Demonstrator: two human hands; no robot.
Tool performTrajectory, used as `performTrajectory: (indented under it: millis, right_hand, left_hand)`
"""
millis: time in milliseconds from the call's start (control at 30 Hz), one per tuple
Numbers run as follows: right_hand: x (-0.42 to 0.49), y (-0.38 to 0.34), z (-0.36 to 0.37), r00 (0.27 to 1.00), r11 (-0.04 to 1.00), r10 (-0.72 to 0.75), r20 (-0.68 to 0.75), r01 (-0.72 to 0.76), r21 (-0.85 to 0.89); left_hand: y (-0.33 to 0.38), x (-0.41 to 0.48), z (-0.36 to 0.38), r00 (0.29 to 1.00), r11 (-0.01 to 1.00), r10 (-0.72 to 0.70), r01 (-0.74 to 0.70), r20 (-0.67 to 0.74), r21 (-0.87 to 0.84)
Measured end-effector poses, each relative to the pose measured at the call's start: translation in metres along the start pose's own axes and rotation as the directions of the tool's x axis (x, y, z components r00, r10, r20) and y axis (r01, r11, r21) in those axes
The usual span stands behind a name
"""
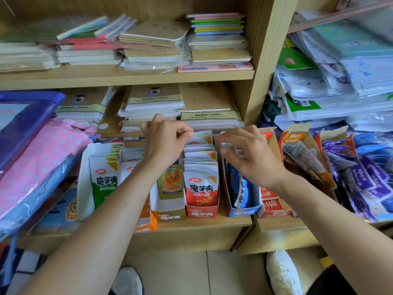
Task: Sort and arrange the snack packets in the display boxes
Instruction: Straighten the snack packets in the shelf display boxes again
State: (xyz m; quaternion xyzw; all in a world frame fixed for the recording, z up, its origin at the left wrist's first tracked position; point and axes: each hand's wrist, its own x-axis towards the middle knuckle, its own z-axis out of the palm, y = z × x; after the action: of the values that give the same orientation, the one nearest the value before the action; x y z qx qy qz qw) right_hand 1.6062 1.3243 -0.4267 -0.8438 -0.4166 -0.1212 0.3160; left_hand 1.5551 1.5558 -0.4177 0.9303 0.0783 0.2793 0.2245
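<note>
Left hand (165,143) pinches the far packet (202,136) in the tidy red box (201,210), right hand (251,155) curls into the slumping blue box (244,211), grasp unclear, while purple packets (365,179) at the right lie unsorted.

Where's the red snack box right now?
Head view, centre of the lower shelf: the red box stands between the gold box and the blue box, with the left hand pinching its rearmost packet.
</note>
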Motion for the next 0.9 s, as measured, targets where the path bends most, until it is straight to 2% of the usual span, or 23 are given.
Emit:
performTrajectory:
  millis: [200,367,433,567,667,733,800,900]
  right_hand:
    - [-0.017,-0.011,-0.011,0.996,1.000,0.006,0.085,-0.008,0.015]
    - [-0.040,-0.016,-0.019,0.980,0.996,-0.071,0.186,0.080,-0.042]
    - [-0.047,-0.013,-0.024,0.962,0.993,-0.091,0.257,0.108,-0.053]
    - [-0.059,-0.005,-0.024,0.936,0.992,-0.071,0.346,0.103,-0.075]
    - [-0.061,-0.001,-0.024,0.934,0.992,-0.113,0.340,0.128,-0.020]
    - [-0.063,-0.002,-0.026,0.936,0.993,-0.108,0.334,0.115,-0.002]
    - [-0.065,-0.003,-0.023,0.947,0.994,-0.097,0.306,0.110,-0.024]
    - [-0.072,-0.012,-0.015,0.978,0.968,-0.129,0.165,0.161,-0.192]
  left_hand:
    - [0.001,-0.008,-0.009,0.998,0.994,0.066,-0.064,0.018,-0.083]
    - [0.003,-0.052,-0.035,0.971,0.969,0.204,-0.219,-0.126,-0.118]
    - [0.006,-0.081,-0.044,0.969,0.964,0.230,-0.239,-0.090,-0.112]
    - [0.016,-0.129,-0.041,0.943,0.951,0.309,-0.304,0.121,-0.061]
    - [0.011,-0.144,-0.024,0.909,0.927,0.330,-0.362,0.256,0.092]
    - [0.007,-0.148,-0.015,0.902,0.909,0.330,-0.383,0.277,0.163]
    - [0.007,-0.149,-0.011,0.913,0.916,0.326,-0.369,0.245,0.158]
    - [0.008,-0.147,-0.010,0.925,0.945,0.310,-0.326,0.221,0.039]
